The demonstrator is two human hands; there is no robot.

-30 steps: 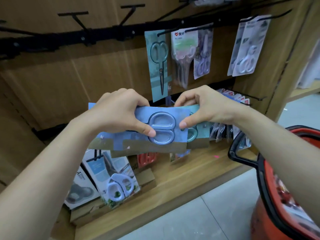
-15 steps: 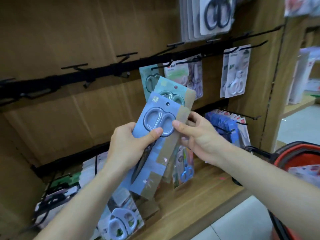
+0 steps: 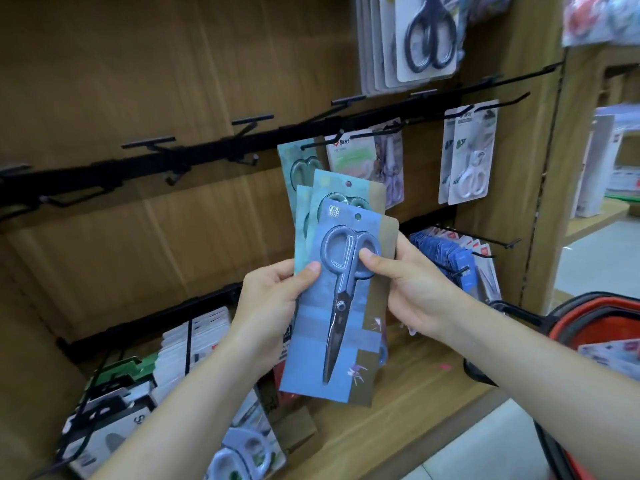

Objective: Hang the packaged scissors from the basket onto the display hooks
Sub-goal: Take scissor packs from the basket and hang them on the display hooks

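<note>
Mostly hidden behind the front blue package are two teal packages; only their top edges and punched holes fan out above it, so how the fingers lie behind them cannot be told. The red basket sits right of the right hand and is cut off by the frame edge, its contents blurred. Packages below the left hand are too smeared to read.

The left hand grips the stack's left edge, thumb pressed flat on the front card and fingers curled behind. The right hand pinches the right edge, its thumb lying on the scissors' handle loop. The stack stands nearly upright between the two hands, off any hook. Above and left of the hands, the bare display hooks jut from a black rail.
</note>
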